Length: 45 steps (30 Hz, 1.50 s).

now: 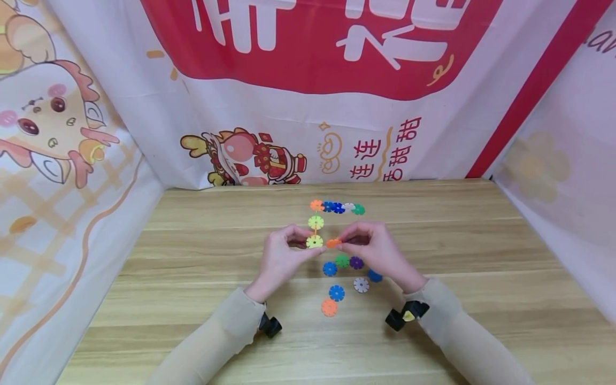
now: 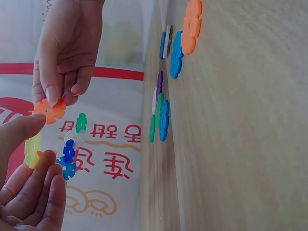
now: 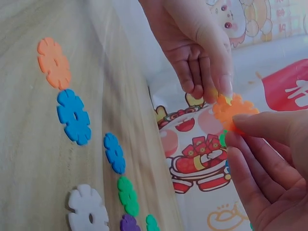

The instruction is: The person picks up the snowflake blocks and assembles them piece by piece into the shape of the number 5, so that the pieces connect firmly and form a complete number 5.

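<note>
My left hand pinches a yellow notched plastic disc, the near end of a linked chain. From it the chain runs through an orange disc seen edge-on to another yellow disc. Farther off, an orange disc leads a row of blue, white and green ones. Between thumb and fingertips my right hand holds a loose-looking orange disc, turned flat. In the right wrist view this orange disc lies close to the left thumb; whether it touches the yellow one I cannot tell.
On the wooden table below the hands lie loose discs: blue, orange, white, green and purple. One more blue disc sits beside the right wrist. A printed cloth hangs behind the table.
</note>
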### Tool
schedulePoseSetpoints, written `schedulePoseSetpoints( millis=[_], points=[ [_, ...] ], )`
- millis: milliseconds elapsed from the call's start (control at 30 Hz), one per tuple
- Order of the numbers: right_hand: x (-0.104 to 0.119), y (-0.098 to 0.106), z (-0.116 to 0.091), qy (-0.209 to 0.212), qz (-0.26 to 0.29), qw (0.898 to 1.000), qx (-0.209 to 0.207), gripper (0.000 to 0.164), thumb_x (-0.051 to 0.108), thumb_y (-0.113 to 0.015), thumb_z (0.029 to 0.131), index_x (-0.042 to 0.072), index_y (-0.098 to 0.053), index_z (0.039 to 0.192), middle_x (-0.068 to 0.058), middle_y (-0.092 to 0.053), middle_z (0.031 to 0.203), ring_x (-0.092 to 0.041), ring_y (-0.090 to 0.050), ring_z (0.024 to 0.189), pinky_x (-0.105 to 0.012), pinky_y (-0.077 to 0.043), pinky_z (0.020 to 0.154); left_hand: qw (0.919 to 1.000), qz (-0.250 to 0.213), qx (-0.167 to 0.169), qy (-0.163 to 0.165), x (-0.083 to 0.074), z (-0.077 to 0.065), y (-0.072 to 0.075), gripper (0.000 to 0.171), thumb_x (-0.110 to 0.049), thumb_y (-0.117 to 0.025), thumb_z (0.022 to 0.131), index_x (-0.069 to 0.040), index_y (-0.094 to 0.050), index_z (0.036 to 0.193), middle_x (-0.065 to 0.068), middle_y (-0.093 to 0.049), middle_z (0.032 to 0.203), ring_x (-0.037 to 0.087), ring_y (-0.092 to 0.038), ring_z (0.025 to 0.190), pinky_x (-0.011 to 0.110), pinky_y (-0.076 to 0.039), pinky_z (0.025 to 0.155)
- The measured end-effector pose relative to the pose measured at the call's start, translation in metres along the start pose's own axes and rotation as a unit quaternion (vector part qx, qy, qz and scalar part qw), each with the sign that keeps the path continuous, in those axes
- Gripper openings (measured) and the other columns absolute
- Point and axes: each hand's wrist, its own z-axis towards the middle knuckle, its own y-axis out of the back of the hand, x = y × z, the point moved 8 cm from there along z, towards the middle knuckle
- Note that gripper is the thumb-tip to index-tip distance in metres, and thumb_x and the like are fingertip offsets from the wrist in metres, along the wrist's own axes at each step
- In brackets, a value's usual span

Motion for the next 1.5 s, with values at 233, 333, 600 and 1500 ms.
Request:
schedulePoseSetpoints(
  millis=[233,333,600,1500],
  points=[
    [0.011,-0.005,-0.004,0.016,-0.015,1.0,-0.012,0.013,0.002,-0.077,0.09,0.002,-0.076,0.103,-0.007,-0.074,0.101,-0.023,-0.071,0.088,-0.03,-0.059,0.076,0.9999,-0.002,0.012,-0.005,0.002,-0.001,-0.002,0.033,-0.019,-0.096,0.071,-0.012,-0.075,0.096,-0.002,-0.073,0.094,0.018,-0.069,0.084,0.034,-0.059,0.077],
    [0.018,-0.005,-0.006,0.031,-0.016,0.999,-0.015,0.012,0.002,-0.078,0.09,0.003,-0.077,0.102,-0.006,-0.074,0.101,-0.023,-0.071,0.088,-0.031,-0.06,0.076,0.9999,-0.002,0.014,-0.009,0.001,-0.001,-0.003,0.033,-0.02,-0.095,0.072,-0.012,-0.075,0.097,-0.002,-0.073,0.094,0.017,-0.069,0.084,0.035,-0.059,0.078],
    [0.005,-0.005,-0.005,0.071,-0.006,0.997,-0.027,0.01,0.012,-0.08,0.09,0.014,-0.08,0.1,0.004,-0.075,0.099,-0.018,-0.071,0.085,-0.035,-0.06,0.074,0.9997,0.003,0.016,-0.019,0.002,-0.003,-0.003,0.032,-0.018,-0.095,0.072,-0.011,-0.074,0.095,-0.002,-0.073,0.093,0.017,-0.069,0.082,0.039,-0.059,0.078],
    [0.002,-0.014,-0.003,0.06,-0.002,0.998,-0.031,0.011,0.009,-0.084,0.086,0.014,-0.081,0.095,0.003,-0.075,0.093,-0.02,-0.07,0.075,-0.031,-0.059,0.062,0.9987,0.025,0.023,-0.038,0.003,-0.004,-0.004,0.028,-0.021,-0.094,0.075,-0.013,-0.074,0.093,-0.005,-0.073,0.09,0.014,-0.069,0.079,0.031,-0.059,0.072]
  ],
)
